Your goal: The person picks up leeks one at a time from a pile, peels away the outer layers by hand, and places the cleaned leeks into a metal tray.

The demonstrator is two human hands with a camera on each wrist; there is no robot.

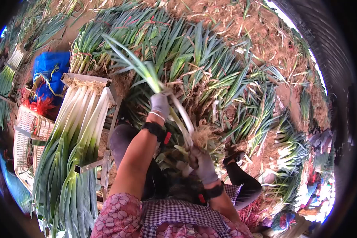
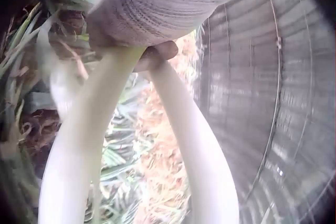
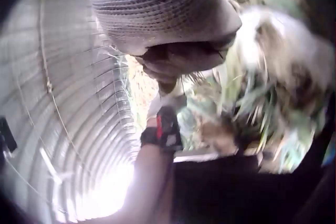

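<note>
Two leeks with white stalks (image 1: 182, 113) slant between the hands in the head view, their green leaves (image 1: 141, 69) pointing up and left. The gloved left hand (image 1: 160, 104) grips them where white turns to green. In the left wrist view that hand (image 2: 157, 14) is curled round two pale stalks (image 2: 194, 129) that spread apart below it. Close to the root end (image 1: 202, 136), the gloved right hand (image 1: 203, 162) pinches the lower stalks. From the right wrist the hand (image 3: 168, 24) shows curled fingers; what lies inside them is mostly hidden.
Trimmed leeks (image 1: 81, 107) lie in a metal frame (image 1: 85, 78) at the left, by a white basket (image 1: 23, 139) and a blue bag (image 1: 49, 67). Heaps of leeks (image 1: 210, 55) curve across the ground ahead and to the right.
</note>
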